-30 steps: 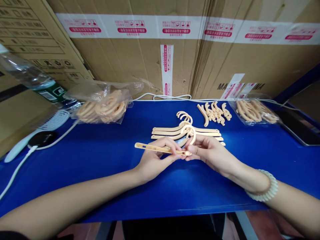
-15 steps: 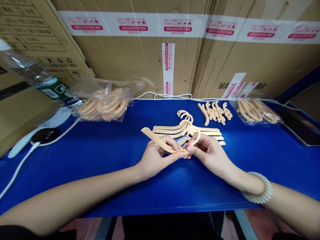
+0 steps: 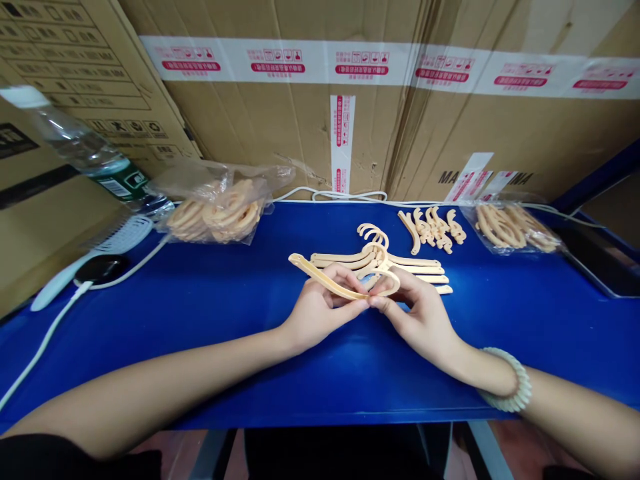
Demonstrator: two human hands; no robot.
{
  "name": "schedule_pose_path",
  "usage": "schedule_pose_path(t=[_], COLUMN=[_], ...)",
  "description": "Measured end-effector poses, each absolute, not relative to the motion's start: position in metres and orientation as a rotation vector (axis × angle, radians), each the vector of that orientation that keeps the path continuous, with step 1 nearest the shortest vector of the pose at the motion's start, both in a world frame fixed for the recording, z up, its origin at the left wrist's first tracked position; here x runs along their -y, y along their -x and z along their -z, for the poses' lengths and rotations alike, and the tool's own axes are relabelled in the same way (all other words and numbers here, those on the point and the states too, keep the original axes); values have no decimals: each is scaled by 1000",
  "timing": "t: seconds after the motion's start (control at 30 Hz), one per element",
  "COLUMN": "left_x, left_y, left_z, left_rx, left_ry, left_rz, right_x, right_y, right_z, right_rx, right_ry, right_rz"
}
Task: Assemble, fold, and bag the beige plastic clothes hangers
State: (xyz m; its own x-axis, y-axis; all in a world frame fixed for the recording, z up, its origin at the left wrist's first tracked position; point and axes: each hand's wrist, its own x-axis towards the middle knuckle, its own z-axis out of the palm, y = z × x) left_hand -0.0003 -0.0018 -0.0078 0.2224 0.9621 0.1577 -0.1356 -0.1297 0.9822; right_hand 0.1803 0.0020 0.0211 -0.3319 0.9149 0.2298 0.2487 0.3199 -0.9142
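Observation:
Between thumb and fingers, my left hand [image 3: 323,308] grips a beige plastic hanger arm [image 3: 320,275], its free end pointing up to the left. My right hand [image 3: 417,310] pinches a beige hanger hook [image 3: 391,283], whose curve rises above the fingers. The two pieces meet where my fingertips come together; the fingers hide whether they are joined. Just behind my hands, several beige hangers [image 3: 345,258] lie stacked on the blue table [image 3: 280,387], hooks toward the back. My hands partly cover the nearest ones.
Loose hanger pieces [image 3: 434,227] lie at the back right, beside a clear bag of parts [image 3: 500,227]. Another bag [image 3: 233,213] sits back left, near a water bottle [image 3: 90,147], a hairbrush [image 3: 120,237] and a black round device [image 3: 103,268]. Cardboard boxes [image 3: 260,127] wall the rear.
Both hands still hold the arm and hook together. The hook has tipped lower and turned in my right fingers. The view has shifted slightly.

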Motion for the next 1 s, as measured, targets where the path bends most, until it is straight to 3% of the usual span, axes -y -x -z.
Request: schedule_pose_path(t=[0.23,0.4,0.47,0.6,0.8,1.0], left_x=[-1,-1,-1,-1,-2,-1], left_y=[1,3,3,3,3,3], left_z=[5,-2,-3,-2,-1,-1], left_rx=[-823,-815,-824,-856,-850,-841], left_ry=[-1281,-1273,-1296,-1298,-1234,-1223], left_rz=[-1147,-1105,-1092,-1105,-1128,-1144], right_x=[-32,-91,-110,-124,-108,-118], right_y=[-207,-259,-273,-277,-268,-273], right_z=[-49,-53,-41,-24,-40,-25], right_rx=[2059,2376,2579,2676,2357,2633], right_ry=[922,1080,1048,956,907,954], right_rz=[-905,-59,70,-1,-106,81])
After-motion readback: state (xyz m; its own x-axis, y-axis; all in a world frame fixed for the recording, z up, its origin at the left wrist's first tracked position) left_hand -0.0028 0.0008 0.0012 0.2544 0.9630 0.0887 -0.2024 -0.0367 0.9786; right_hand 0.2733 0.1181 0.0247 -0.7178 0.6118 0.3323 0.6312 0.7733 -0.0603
